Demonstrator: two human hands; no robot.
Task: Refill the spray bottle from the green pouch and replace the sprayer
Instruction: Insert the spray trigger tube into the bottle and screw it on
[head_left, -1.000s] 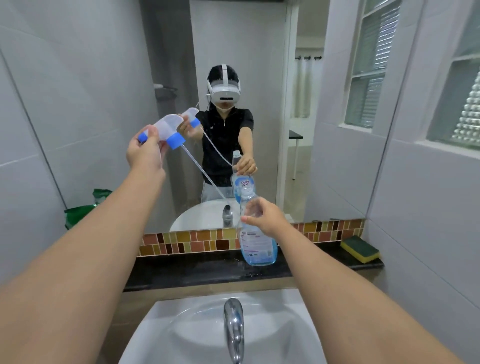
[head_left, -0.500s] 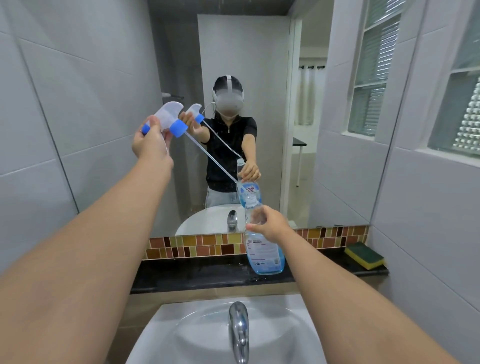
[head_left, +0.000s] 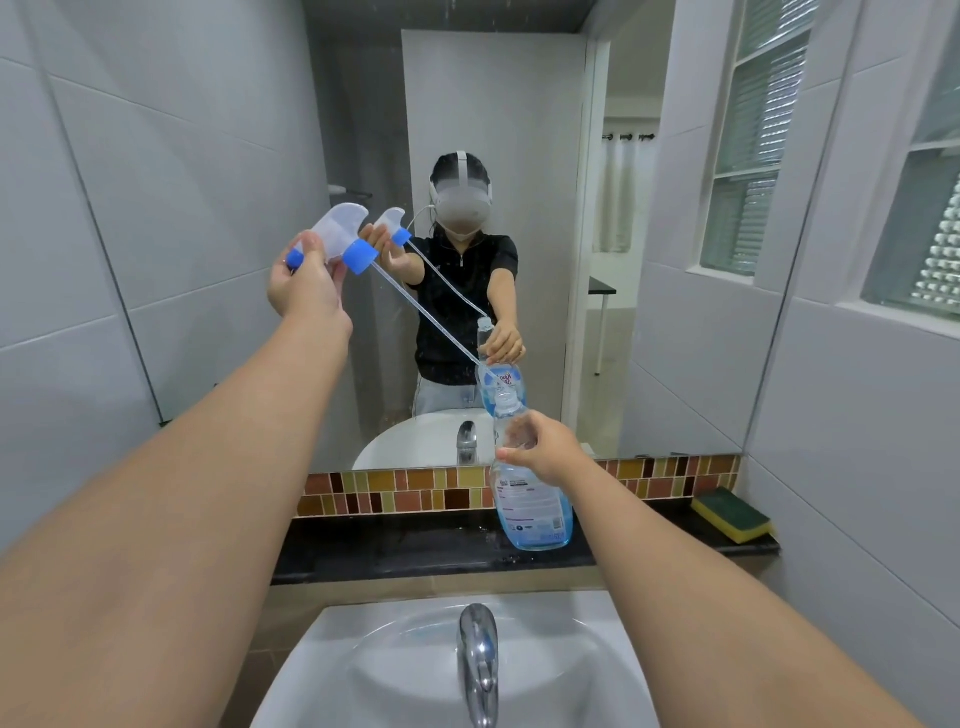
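Note:
A clear spray bottle (head_left: 530, 499) with blue liquid in its lower part stands upright on the dark ledge (head_left: 395, 545). My right hand (head_left: 540, 449) grips its neck just below the open mouth. My left hand (head_left: 304, 283) holds the white sprayer head (head_left: 337, 236) with its blue collar up and to the left. The sprayer's long clear dip tube (head_left: 421, 312) slants down to the right, its tip close above the bottle mouth. The green pouch is out of view.
A mirror (head_left: 519, 234) behind the ledge reflects the person, bottle and sprayer. A yellow-green sponge (head_left: 731, 514) lies at the ledge's right end. Below are the white basin (head_left: 405, 670) and chrome tap (head_left: 478, 660). Tiled walls close in left and right.
My left hand raised the sprayer head higher and slightly right, drawing the tube further out of the bottle. The view tilted up, so the green pouch at left dropped out of frame.

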